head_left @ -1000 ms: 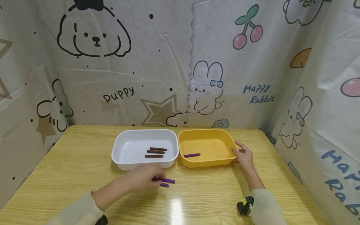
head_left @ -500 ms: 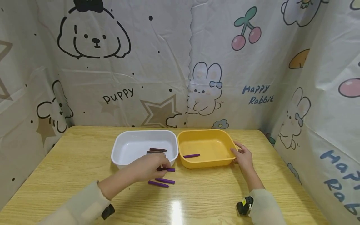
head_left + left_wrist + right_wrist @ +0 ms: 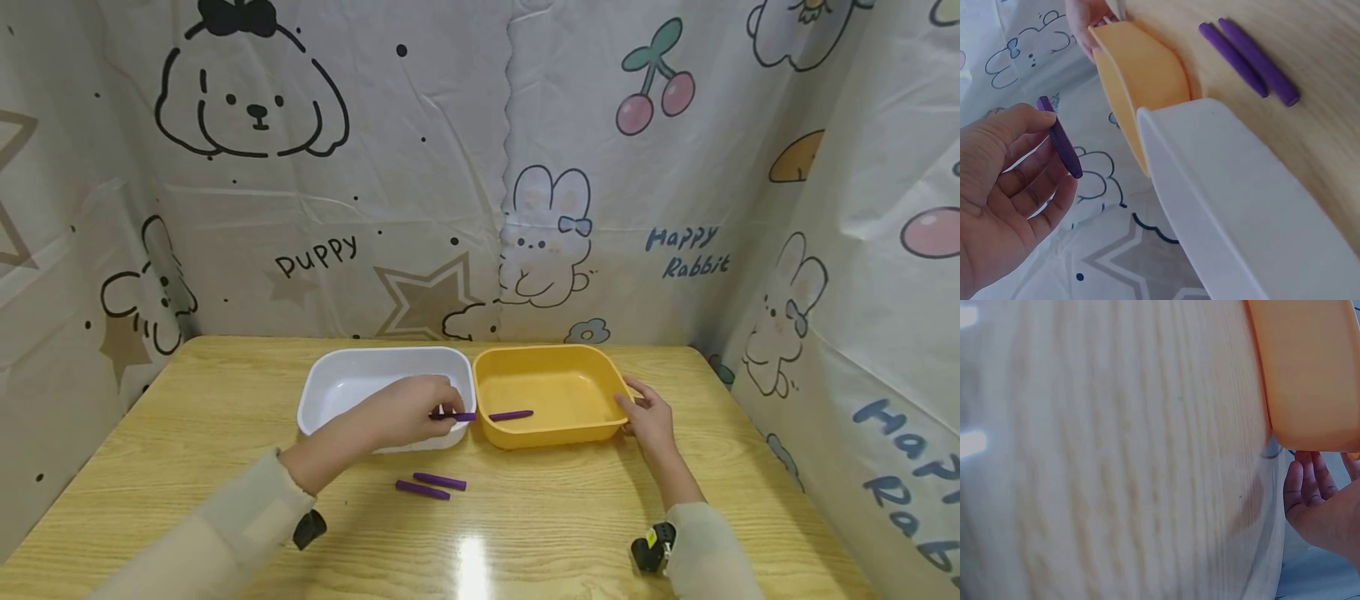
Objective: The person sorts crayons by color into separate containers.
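Note:
My left hand (image 3: 411,407) pinches a purple crayon (image 3: 1062,142) between thumb and fingers, over the front right part of the white tray (image 3: 375,363). In the head view this hand hides the brown crayons inside that tray. The yellow tray (image 3: 562,434) stands close at the white one's right, with one purple crayon (image 3: 512,414) lying in it. At its right end my right hand (image 3: 651,423) grips the rim, thumb at the top and fingers against the outer wall. Two more purple crayons, a rear one (image 3: 440,481) and a front one (image 3: 422,490), lie on the table.
The wooden table (image 3: 570,517) carries both trays near its back edge. A patterned cloth (image 3: 420,192) hangs behind the table and at both sides. A small black device (image 3: 652,550) sits at the right wrist, and another black device (image 3: 309,529) at the left.
My left hand has picked a purple crayon up from the table and carried it up and rightward over the white tray, covering the brown crayons. The right hand stays at the yellow tray.

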`<state>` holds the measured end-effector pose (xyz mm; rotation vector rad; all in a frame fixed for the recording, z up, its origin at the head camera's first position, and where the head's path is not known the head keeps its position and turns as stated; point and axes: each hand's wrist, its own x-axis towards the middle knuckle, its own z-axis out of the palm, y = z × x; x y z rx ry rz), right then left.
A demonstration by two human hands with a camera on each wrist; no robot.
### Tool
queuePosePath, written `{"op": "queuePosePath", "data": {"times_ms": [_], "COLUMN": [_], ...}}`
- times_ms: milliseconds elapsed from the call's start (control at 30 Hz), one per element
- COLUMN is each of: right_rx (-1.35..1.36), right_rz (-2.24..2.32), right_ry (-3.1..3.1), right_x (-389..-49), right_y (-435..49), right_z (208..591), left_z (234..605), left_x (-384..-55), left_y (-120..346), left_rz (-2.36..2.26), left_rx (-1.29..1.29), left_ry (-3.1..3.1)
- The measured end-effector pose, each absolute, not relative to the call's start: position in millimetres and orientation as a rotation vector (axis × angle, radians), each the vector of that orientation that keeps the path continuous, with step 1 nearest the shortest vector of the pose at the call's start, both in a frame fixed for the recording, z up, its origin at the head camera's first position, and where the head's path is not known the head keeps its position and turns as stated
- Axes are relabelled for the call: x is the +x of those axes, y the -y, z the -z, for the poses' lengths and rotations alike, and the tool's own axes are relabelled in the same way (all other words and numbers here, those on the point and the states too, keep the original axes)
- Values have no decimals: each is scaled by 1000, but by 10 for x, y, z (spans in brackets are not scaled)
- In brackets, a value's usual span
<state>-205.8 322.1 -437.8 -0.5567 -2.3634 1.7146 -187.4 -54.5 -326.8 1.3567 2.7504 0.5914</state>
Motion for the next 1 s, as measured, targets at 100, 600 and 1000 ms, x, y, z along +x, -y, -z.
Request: {"op": "queuePosePath", "data": {"times_ms": [100,600,1000], "right_rx": [-554,-558,-566], "right_rz": [-1717,-1765,-1713], "right_ry": [2368,2339,2361], "right_x": [-2057,-2054,-2075], "right_y": [-3218,-3226,-3235], "right_z": [4376,4374,4390], "left_z": [3231,3183,3234], "left_x": [-1921,-2153,-2311], "left_y": [532,444,319], "left_rz": [-585,-602,-600], "left_rx": [1348,1241,1150], "left_ry": [-2772,-2785,-2800]}}
